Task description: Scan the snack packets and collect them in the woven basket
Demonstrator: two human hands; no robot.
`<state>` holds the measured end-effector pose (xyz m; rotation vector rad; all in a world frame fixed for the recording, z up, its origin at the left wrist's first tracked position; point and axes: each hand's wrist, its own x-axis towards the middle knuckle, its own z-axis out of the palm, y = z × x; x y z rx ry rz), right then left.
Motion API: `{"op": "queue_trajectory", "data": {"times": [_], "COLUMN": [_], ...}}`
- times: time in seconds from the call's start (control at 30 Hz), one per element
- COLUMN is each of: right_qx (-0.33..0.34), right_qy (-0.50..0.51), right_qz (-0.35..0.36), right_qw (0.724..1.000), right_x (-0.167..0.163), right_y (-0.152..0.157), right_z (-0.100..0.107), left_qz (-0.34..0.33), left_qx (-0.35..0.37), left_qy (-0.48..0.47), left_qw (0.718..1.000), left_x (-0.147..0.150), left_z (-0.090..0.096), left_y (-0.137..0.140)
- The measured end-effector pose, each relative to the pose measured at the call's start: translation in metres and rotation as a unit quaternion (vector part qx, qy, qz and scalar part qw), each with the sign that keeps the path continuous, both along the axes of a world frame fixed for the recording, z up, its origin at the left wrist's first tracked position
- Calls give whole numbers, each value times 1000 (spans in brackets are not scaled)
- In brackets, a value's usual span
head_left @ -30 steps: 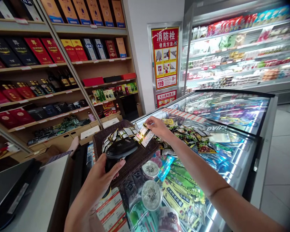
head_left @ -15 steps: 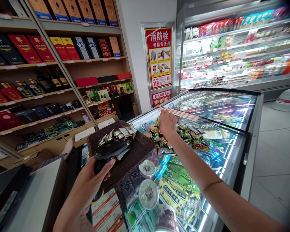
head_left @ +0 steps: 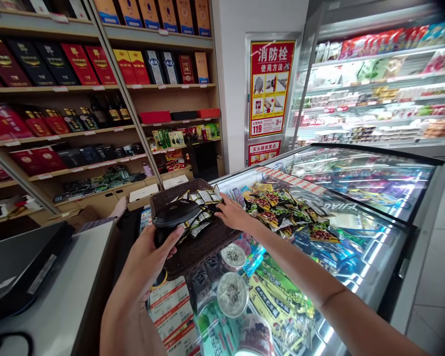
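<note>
A: What takes up the most room?
B: The wall shelving (head_left: 203, 99), lined with boxes and bottles, at eleven o'clock from the wicker basket. Next comes the glass-topped chest freezer (head_left: 426, 225), stretching away toward two o'clock.
A: And the wicker basket (head_left: 207, 247) itself?
B: Dark brown and shallow, at the freezer's nine o'clock side. A heap of black-and-green snack packets (head_left: 278, 207) lies at three o'clock from it; whether on or under the glass, I can't tell.
A: How do the hands stand?
B: The left hand (head_left: 155, 254), at eight o'clock, wraps its fingers around the handle of a black barcode scanner (head_left: 175, 212), whose head hangs over the basket. The right hand (head_left: 233, 212) reaches in from three o'clock, fingers drawn close together at the contents; I can't tell if they pinch anything.
A: Anything smaller?
B: Two round lidded tubs (head_left: 233, 295), between four and five o'clock, and the small foil packets (head_left: 198, 227) inside the basket, beneath the scanner and beside the right fingertips.
</note>
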<state>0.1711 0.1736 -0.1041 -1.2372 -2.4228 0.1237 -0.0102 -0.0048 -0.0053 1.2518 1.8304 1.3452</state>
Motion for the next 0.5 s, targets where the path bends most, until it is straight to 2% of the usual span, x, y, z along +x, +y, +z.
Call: {"op": "queue_trajectory", "data": {"times": [0.13, 0.23, 0.37, 0.5], "right_qx": [4, 3, 22, 6], "right_qy": [-18, 35, 168, 328], "right_qz": [46, 59, 34, -14], "right_qw": [999, 998, 985, 944], "right_x": [-6, -6, 2, 17], "right_y": [16, 25, 29, 24], "right_z": [-22, -25, -9, 17], "left_qz": [-4, -8, -20, -34], "left_qx": [0, -1, -9, -22], "left_qy": [0, 6, 24, 17], "left_qw": [1000, 1000, 999, 999], "left_x": [3, 3, 1, 2], "left_z": [0, -1, -2, 0], "left_y": [0, 0, 2, 2]}}
